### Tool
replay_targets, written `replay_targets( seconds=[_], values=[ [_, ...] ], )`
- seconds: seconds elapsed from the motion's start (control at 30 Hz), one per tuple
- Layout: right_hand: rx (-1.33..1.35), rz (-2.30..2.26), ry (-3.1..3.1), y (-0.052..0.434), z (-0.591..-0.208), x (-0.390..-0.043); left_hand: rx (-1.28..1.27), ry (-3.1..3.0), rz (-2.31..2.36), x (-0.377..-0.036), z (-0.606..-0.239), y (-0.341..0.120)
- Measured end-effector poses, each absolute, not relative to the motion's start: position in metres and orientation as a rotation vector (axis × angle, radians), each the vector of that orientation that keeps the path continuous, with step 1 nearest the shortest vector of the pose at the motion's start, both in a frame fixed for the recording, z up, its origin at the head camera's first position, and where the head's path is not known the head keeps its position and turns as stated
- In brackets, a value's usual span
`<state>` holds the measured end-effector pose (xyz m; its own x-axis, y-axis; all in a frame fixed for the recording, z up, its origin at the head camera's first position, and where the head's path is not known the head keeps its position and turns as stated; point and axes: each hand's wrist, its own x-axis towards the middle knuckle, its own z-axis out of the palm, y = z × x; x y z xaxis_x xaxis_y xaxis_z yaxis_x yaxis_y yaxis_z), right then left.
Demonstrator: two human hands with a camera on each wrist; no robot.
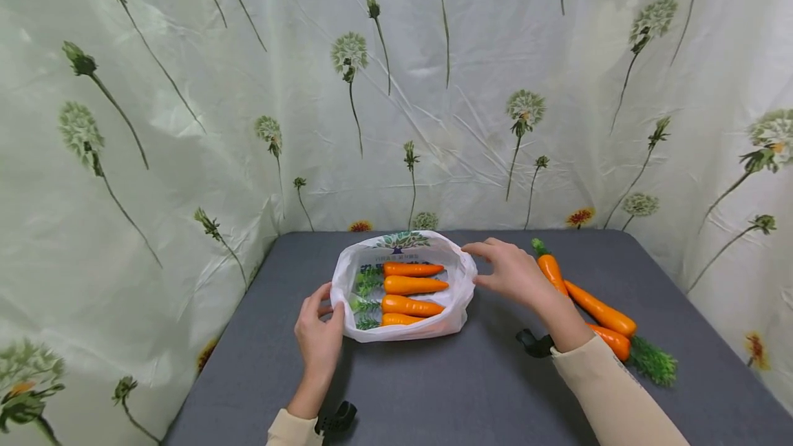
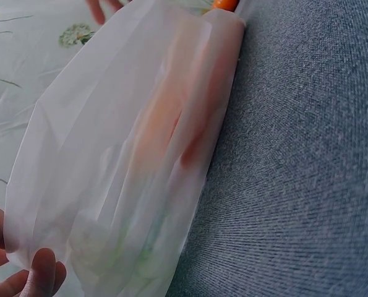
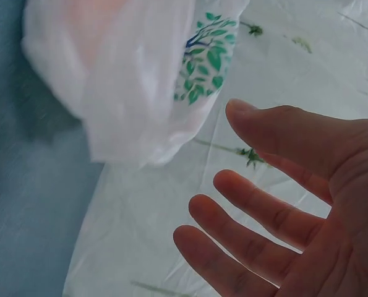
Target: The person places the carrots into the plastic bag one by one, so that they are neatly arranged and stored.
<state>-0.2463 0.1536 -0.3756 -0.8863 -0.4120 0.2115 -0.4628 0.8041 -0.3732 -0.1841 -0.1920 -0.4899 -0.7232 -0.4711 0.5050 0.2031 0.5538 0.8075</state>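
A white plastic bag stands wide at the mouth in the middle of the table. Inside it several orange carrots lie side by side, their green leafy tops towards the left. At the bag's left rim, my left hand pinches the thin plastic between thumb and fingers; the left wrist view shows the fingertips at that edge. Over by the right rim is my right hand, its thumb and fingers spread. In the right wrist view a gap separates these fingers from the bag, and they hold nothing.
Three loose carrots lie on the right of the dark grey table, partly behind my right forearm. A pale floral curtain hangs along the back and sides. Each wrist wears a black strap.
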Motion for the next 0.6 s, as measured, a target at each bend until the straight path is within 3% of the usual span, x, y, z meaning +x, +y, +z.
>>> replay_targets(
  seconds=[0.6],
  values=[
    [0.517, 0.581, -2.927, 0.242, -0.395, -0.213, 0.208, -2.07, -1.181, -0.184, -0.489, -0.191]
  ],
)
